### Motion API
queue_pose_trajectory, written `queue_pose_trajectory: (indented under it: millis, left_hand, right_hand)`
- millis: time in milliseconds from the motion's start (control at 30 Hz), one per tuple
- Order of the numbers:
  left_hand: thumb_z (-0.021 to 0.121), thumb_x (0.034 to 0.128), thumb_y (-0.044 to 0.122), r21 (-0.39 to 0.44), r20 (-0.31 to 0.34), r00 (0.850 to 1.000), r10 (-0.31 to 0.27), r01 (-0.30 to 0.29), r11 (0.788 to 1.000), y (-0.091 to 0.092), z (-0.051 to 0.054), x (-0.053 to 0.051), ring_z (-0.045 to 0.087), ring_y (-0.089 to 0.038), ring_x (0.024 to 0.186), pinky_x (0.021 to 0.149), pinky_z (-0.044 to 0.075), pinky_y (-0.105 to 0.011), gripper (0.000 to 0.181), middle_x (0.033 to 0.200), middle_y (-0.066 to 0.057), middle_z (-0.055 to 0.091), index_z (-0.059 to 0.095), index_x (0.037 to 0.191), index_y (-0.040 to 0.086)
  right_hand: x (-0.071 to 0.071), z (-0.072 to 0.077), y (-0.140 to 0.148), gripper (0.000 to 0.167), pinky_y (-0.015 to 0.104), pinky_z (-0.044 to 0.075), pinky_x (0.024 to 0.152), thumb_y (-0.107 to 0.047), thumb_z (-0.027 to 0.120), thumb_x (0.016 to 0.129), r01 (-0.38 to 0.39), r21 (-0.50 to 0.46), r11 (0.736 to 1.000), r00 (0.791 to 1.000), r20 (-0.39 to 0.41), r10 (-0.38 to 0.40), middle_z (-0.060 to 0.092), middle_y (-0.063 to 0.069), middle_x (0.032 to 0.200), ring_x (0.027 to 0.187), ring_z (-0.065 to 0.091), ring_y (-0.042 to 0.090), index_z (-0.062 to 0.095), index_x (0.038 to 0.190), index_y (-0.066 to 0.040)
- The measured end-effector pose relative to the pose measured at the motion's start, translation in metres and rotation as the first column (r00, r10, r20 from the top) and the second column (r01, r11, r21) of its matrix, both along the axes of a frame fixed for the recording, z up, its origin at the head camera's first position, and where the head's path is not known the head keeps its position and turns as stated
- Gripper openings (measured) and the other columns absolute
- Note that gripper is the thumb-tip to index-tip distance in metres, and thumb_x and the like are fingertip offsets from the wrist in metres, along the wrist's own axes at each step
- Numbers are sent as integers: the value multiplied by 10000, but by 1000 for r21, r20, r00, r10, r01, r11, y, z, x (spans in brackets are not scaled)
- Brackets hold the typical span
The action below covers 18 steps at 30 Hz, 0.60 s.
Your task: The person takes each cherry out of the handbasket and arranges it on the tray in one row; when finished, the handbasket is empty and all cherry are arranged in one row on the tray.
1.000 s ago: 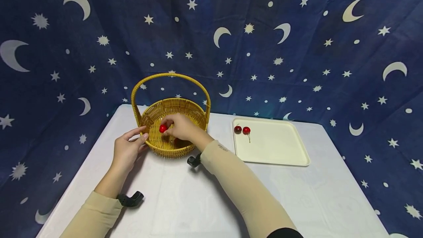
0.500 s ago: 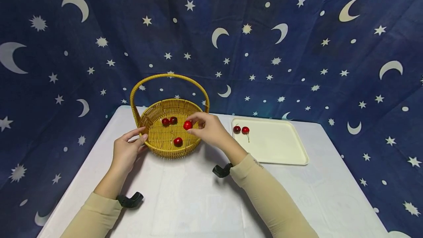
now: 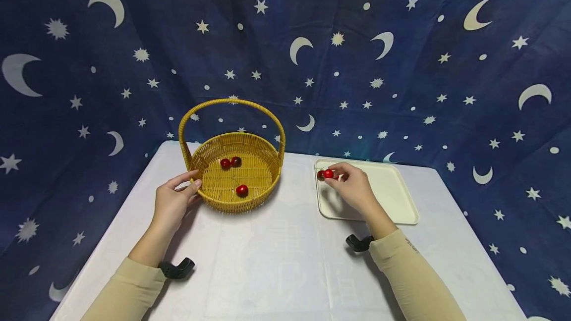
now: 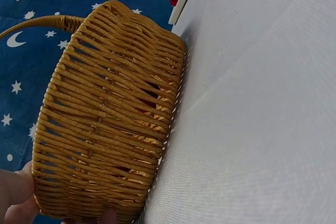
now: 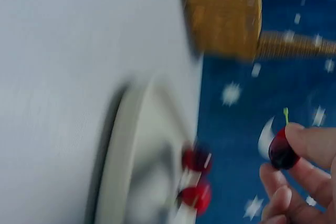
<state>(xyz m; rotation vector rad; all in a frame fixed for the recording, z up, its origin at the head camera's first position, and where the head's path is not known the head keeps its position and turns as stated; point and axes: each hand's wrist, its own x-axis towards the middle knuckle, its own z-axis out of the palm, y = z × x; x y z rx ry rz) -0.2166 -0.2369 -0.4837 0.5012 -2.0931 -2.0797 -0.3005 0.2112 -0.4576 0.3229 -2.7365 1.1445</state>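
Observation:
My left hand [image 3: 171, 202] grips the left rim of a yellow wicker basket [image 3: 236, 206], also close up in the left wrist view. Inside lie three red cherries: a touching pair [image 3: 225, 163] towards the back and a single cherry [image 3: 242, 190] near the front. Over the left end of a cream tray [image 3: 392, 197], my right hand [image 3: 354, 189] pinches another red cherry [image 5: 283, 149] between thumb and fingers, its green stem pointing up. Two more cherries, one dark [image 5: 197, 158] and one brighter [image 5: 197, 196], lie on the tray; the hand partly covers them in the head view.
A white cloth [image 3: 285, 261] covers the table, with the basket at left and the tray at right. The basket's tall handle [image 3: 232, 101] arches above its bowl. Behind hangs a dark blue curtain [image 3: 267, 38] with moons and stars.
My right hand has moved right, out of the basket and over to the tray, carrying the cherry. The three cherries in the basket have come into view. My left hand stays on the rim.

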Motion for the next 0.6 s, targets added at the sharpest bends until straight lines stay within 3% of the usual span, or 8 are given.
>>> queue_pose_trajectory:
  millis: [200, 367, 600]
  left_hand:
    - [702, 1053, 119, -14, 8, 1000, 0, 0, 1000, 0, 0, 0, 738, 20, 920, 885, 686, -248, 484, 1541, -203, 519, 602, 1520, 40]
    - [700, 1057, 131, -9, 12, 1000, 0, 0, 1000, -1, -1, 0, 737, 26, 916, 879, 683, -232, 490, 1534, -209, 524, 595, 1528, 46]
    - [695, 1058, 121, -13, 11, 1000, 2, -1, 1000, 0, 0, 0, 737, 19, 934, 874, 682, -225, 481, 1542, -200, 518, 600, 1523, 44]
  right_hand:
    - [-19, -14, 46, 346, 298, 498, 706, -232, 820, 948, 167, 129, 977, 983, 56, -176, 754, 165, 1052, 907, 652, 302, 744, 1240, -61]
    - [-29, -26, 60, 375, 298, 499, 660, -274, 813, 958, 187, 205, 961, 971, 109, -213, 719, 153, 988, 848, 636, 284, 735, 1239, -39]
    - [-40, -37, 59, 395, 354, 519, 752, -314, 811, 956, 190, 252, 949, 964, 137, -230, 729, 156, 1019, 913, 652, 302, 735, 1236, -45]
